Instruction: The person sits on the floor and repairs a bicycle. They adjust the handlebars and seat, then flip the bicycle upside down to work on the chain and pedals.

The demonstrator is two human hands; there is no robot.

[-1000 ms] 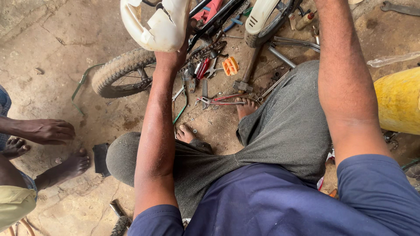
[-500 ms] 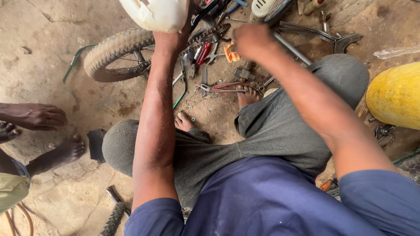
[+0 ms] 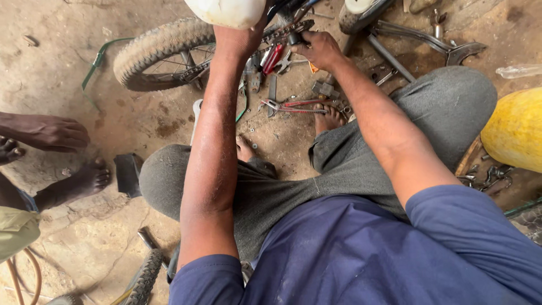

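The right hand [image 3: 319, 48] curls its fingers around the bike chain [image 3: 285, 31], which runs nine to three just at its eleven o'clock. The left hand [image 3: 240, 39] grips a white plastic part [image 3: 226, 11] at twelve.

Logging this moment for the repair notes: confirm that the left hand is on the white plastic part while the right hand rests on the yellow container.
Not quite. In the head view the left hand is at the white plastic part, but the right hand is at the bicycle chain, well clear of the yellow container.
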